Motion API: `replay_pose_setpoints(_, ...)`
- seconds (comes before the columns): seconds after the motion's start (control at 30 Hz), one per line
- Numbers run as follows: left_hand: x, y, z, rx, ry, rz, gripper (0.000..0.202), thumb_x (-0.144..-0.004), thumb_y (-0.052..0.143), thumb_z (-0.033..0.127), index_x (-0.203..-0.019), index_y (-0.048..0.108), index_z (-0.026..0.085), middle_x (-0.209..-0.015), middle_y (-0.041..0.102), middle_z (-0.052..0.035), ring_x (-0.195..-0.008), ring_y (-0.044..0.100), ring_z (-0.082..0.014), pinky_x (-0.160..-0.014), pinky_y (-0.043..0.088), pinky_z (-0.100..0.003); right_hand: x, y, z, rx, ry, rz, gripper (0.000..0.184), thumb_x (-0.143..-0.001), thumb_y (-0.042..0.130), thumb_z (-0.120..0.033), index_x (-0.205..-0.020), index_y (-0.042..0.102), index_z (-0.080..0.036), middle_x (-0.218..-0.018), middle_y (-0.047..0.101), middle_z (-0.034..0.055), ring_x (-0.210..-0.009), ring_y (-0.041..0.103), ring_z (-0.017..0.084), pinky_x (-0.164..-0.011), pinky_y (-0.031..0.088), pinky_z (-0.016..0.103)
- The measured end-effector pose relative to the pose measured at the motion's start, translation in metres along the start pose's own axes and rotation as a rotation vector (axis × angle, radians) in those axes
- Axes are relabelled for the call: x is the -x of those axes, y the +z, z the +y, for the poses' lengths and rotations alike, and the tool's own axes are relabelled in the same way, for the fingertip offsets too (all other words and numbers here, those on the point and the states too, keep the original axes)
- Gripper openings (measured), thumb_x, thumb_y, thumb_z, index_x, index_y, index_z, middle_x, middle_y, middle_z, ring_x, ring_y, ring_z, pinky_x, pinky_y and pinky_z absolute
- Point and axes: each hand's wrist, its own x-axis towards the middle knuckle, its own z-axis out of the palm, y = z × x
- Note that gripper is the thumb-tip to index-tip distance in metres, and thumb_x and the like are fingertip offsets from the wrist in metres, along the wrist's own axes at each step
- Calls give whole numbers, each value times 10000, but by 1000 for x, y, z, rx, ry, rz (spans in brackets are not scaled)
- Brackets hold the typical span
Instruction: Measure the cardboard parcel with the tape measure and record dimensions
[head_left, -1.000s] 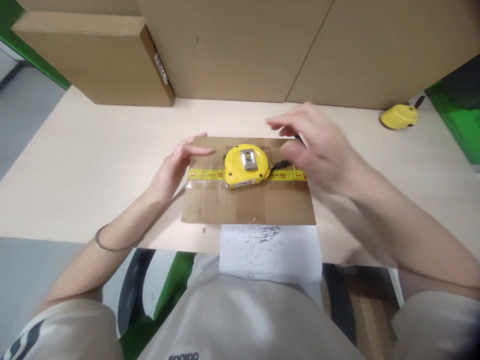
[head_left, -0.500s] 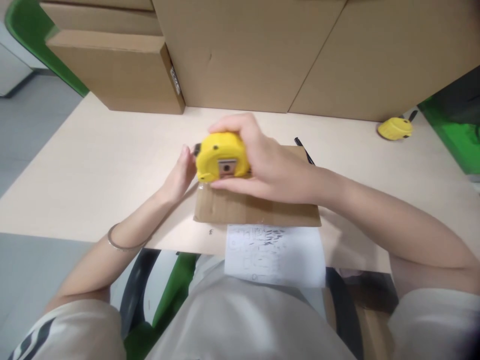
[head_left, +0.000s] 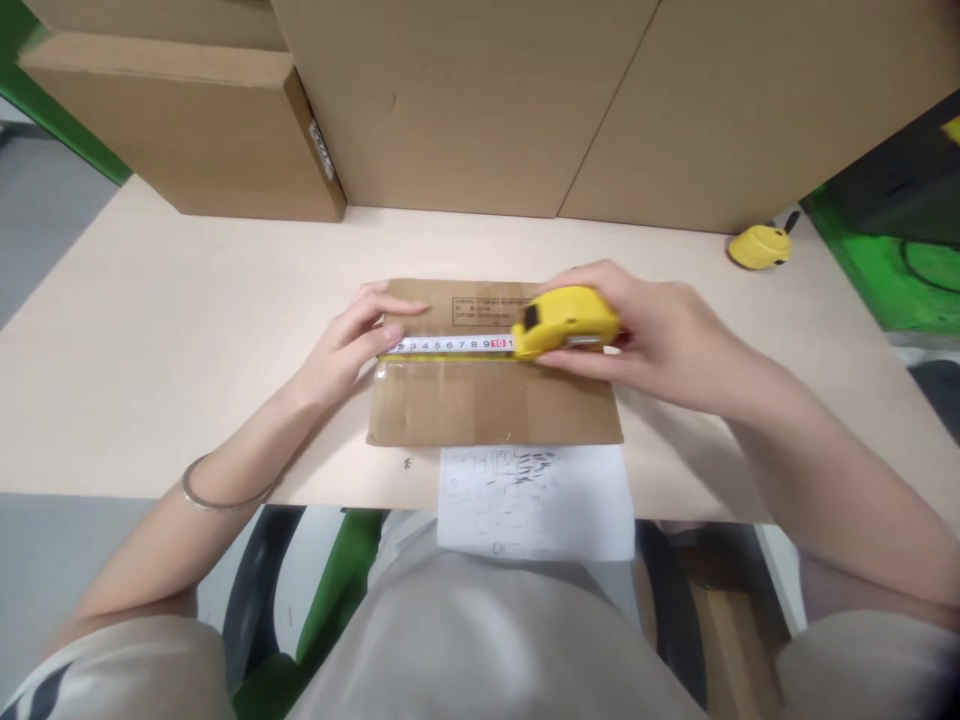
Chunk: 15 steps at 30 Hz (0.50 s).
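A small cardboard box with a printed label lies flat near the table's front edge. My right hand is wrapped round the yellow case of a tape measure above the right part of the box. Its white blade runs left across the box top, numbers facing up, drawn out to a little past 10. My left hand is at the box's left edge, thumb and fingers pinching the blade's end; the tip itself is hidden. A sheet of paper with marks sticks out in front of the box.
Large cardboard boxes stand along the back of the table. A smaller upright box is at back left. Another yellow tape measure sits at back right. Something green and black is beyond the right edge.
My right hand has moved right with the tape measure, drawing the blade out across the box. My left hand stays at the box's left edge. The view has shifted slightly.
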Motion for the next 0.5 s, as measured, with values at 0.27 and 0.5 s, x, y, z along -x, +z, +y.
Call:
replay_pose_setpoints(0.27,-1,-1,2,-33,15,9,310,-870,752,502,-1130,807,342,-1211,661,-79,-1412,500,-388,-1291,222,-747,59,-22,49,-134,115,168,369,-820,855,-353,-1127,664,-281,-1069,740,34,-888,714,212,-730,572,328)
replay_pose_setpoints(0.5,-2,-1,0,-41,37,8,321,-869,757,525,-1129,802,343,-1188,669,-67,-1397,516,-378,-1292,224,-751,55,-36,37,29,58,97,313,-856,808,-452,-1088,684,-282,-979,717,36,-791,663,216,-654,514,344)
